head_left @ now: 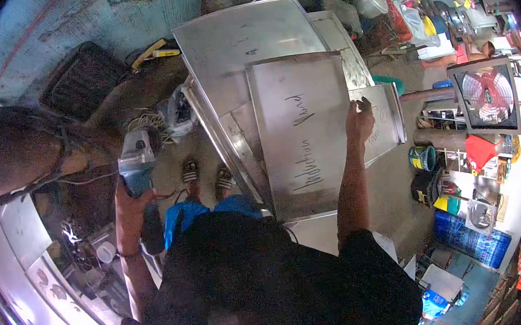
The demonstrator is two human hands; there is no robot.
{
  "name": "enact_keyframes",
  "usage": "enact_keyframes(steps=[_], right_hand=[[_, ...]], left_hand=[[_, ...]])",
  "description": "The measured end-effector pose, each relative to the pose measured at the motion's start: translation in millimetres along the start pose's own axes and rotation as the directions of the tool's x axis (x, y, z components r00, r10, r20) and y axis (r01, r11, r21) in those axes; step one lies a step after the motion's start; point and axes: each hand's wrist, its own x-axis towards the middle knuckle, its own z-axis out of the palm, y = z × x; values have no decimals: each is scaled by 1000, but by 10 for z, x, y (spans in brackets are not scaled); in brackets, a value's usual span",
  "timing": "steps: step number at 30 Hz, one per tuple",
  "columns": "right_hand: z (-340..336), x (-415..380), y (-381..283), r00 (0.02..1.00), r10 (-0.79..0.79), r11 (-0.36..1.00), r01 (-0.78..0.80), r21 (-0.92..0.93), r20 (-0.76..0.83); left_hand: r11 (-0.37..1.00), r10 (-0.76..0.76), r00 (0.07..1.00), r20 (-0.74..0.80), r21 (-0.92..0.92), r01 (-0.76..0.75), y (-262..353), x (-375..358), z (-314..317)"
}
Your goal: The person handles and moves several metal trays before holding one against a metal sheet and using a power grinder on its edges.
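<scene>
A blue-and-grey power tool, seemingly an angle grinder [136, 152], is held upright by my left hand [131, 199], with the fingers wrapped round its body. At the right edge of a metal sheet with handwriting on it [302, 132], my right hand [360, 119] is raised with its fingers curled; whether they pinch anything is too small to tell. Beneath and beside that sheet lie a larger metal sheet [240, 36] and a smaller marked panel [383, 113]. The sheets overlap in a stack in front of me.
A fan [486, 96] stands at the right, near a blue crate [468, 235] and a teal bucket [422, 158]. A dark basket [82, 80] leans at the back left. A large brown cylinder [12, 152] and cables are at the left. My sandalled feet are below.
</scene>
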Motion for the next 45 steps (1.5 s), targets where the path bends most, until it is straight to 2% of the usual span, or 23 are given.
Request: enact_keyframes(steps=[1, 3, 7, 11, 13, 17, 19, 21, 23, 25, 27, 28, 32, 34, 35, 37, 38, 39, 40, 41, 43, 44, 45], right_hand=[[31, 55, 53, 1000, -3, 1000, 3, -5, 2], [40, 164, 55, 959, 146, 982, -111, -152, 243], [-79, 176, -68, 970, 130, 989, -114, -91, 204], [-166, 160, -217, 983, 88, 988, -65, -143, 162], [-178, 186, -295, 992, 82, 996, -78, -48, 98], [204, 461, 45, 982, 81, 997, -80, -16, 171], [116, 478, -242, 967, 142, 988, -124, -96, 212], [255, 628, -45, 976, 94, 994, -83, -67, 198], [390, 800, 60, 968, 47, 962, -110, 251, 245], [486, 967, 30, 939, -2, 991, -43, 124, 343], [684, 1050, 8, 907, -107, 988, 143, -57, 407], [746, 1061, 16, 903, -231, 963, 265, -47, 361], [818, 1140, 25, 922, -186, 982, 166, 86, 340], [948, 1238, -36, 898, -284, 934, 338, -114, 336], [1008, 1259, -43, 899, -283, 934, 337, -115, 336], [1042, 1233, -100, 924, -232, 973, 221, 71, 305], [1019, 1244, -117, 924, -233, 972, 222, 73, 303], [820, 1140, -359, 939, -143, 987, 114, 109, 314], [700, 1070, -511, 943, -54, 990, 7, 144, 329], [707, 1058, -510, 942, -58, 989, 10, 145, 331], [669, 966, -611, 945, -319, 946, 322, 39, -73], [634, 926, -652, 916, -400, 915, 402, -44, 44], [602, 812, -713, 916, -398, 915, 400, -44, 45]], left_hand=[[1000, -5, 1000, 2, -3, 5, -69, 31, -9], [967, 227, 974, -21, 122, -223, -210, 119, -30], [993, 107, 994, -15, -54, -108, -150, 69, -16], [981, 151, 983, -107, 138, -136, -164, 72, -13], [972, 172, 978, -122, 184, -148, -213, 105, -15], [991, 111, 993, -44, -70, -114, -294, 177, -44], [988, 65, 998, -23, -138, -67, -252, 189, -44], [989, 145, 986, -80, -29, -148, -177, 151, -36], [986, 152, 985, -79, -58, -157, -309, 206, -48], [982, 164, 984, -73, -87, -170, -332, 214, -49], [992, 128, 987, -96, 1, -128, -265, 186, -41], [992, 127, 987, -99, -1, -127, -273, 196, -44], [995, 101, 992, -75, 34, -99, -523, 266, -89], [998, 49, 997, -63, 48, -46, -502, 247, -111], [999, 37, 999, -23, 16, -36, -391, 230, -124], [999, 29, 999, 21, -16, -28, -289, 209, -91], [994, 108, 994, -34, -15, -109, -275, 202, -73], [983, 184, 979, -90, -9, -186, -259, 191, -54], [983, 184, 979, -93, -10, -186, -195, 183, -46], [991, 132, 988, -81, -15, -134, -99, 169, -54], [997, 77, 994, -73, -19, -78, -52, 145, -54], [995, 103, 990, -93, 5, -103, -57, 136, -52], [991, 131, 985, -109, 29, -128, -67, 131, -49]])
